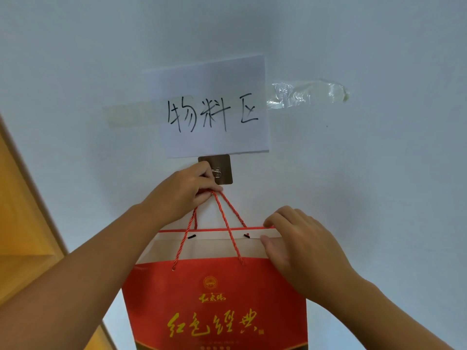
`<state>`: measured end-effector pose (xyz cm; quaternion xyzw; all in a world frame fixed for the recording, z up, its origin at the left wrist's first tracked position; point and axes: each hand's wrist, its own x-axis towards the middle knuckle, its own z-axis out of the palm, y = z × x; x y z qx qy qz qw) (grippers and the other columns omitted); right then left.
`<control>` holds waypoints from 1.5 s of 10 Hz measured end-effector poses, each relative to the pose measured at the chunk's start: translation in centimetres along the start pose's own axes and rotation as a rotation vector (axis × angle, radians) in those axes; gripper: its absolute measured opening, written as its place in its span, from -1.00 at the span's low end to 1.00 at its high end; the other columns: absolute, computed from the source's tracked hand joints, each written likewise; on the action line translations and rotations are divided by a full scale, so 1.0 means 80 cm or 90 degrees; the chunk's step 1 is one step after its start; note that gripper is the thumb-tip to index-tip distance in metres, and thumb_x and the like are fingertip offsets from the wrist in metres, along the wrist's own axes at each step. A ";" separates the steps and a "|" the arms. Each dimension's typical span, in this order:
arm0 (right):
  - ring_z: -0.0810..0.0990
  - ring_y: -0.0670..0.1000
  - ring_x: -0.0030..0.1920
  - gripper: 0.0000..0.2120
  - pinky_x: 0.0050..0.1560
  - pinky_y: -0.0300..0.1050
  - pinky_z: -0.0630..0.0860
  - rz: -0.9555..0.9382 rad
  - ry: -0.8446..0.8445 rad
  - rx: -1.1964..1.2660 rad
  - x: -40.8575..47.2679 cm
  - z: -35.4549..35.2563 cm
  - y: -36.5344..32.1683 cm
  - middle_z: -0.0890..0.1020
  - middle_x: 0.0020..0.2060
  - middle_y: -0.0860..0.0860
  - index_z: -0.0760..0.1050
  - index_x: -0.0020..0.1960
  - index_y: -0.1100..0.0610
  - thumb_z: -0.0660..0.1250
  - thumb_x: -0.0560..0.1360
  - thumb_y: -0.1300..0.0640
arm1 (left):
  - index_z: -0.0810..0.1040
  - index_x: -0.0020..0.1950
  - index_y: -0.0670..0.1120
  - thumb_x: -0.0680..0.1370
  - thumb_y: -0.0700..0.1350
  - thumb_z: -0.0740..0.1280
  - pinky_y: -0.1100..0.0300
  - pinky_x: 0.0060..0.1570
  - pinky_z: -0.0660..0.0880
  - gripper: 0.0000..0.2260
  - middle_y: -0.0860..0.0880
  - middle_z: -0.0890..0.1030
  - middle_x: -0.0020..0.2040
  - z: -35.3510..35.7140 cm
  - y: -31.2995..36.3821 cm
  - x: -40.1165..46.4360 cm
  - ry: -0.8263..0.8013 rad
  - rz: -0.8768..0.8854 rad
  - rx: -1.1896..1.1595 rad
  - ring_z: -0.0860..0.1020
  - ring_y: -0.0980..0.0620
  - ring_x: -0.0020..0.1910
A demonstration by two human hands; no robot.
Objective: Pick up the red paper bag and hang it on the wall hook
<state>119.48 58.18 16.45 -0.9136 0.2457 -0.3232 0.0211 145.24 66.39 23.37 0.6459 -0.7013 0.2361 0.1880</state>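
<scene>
The red paper bag point(214, 301) with yellow lettering and a white inner lining hangs upright against the white wall. Its red twisted rope handles point(227, 223) run up into my left hand point(184, 190), which is closed on them right at the wall hook point(217, 171), a metal hook on a brown square adhesive plate. My fingers partly cover the hook, so I cannot tell whether the handles are over it. My right hand point(298, 246) grips the bag's upper right rim, thumb inside against the lining.
A white paper sign point(212, 109) with black handwritten characters is taped to the wall just above the hook. Crumpled clear tape point(308, 93) sticks out to its right. An orange wooden panel point(22, 223) runs along the left edge.
</scene>
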 end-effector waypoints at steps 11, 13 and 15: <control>0.52 -0.10 -0.04 -0.76 -0.01 -0.29 0.41 -0.067 -0.026 0.005 -0.023 0.003 -0.053 0.58 0.05 -0.14 0.52 0.11 -0.06 0.23 0.54 -0.14 | 0.26 0.57 0.08 0.62 0.16 0.28 0.25 -0.01 0.56 -0.45 0.12 0.59 0.10 0.013 0.051 -0.074 -0.030 -0.179 -0.019 0.56 0.10 0.00; 0.54 -0.11 -0.07 -0.80 -0.02 -0.24 0.48 -0.077 -0.024 0.033 -0.034 0.005 -0.055 0.59 0.00 -0.15 0.53 0.04 -0.06 0.27 0.51 -0.14 | 0.58 0.27 0.03 0.62 0.12 0.25 0.24 -0.03 0.56 -0.69 0.06 0.66 0.11 0.009 0.074 -0.093 0.046 -0.179 0.120 0.61 0.08 -0.01; 0.57 -0.15 -0.03 -0.83 -0.17 -0.39 0.43 -0.030 0.053 0.274 -0.085 -0.104 -0.039 0.61 -0.06 -0.20 0.52 0.03 -0.15 0.33 0.46 -0.14 | 0.55 0.27 0.06 0.61 0.17 0.21 0.21 0.08 0.56 -0.67 0.07 0.61 0.17 0.012 0.108 -0.114 0.047 -0.235 0.113 0.59 0.07 0.07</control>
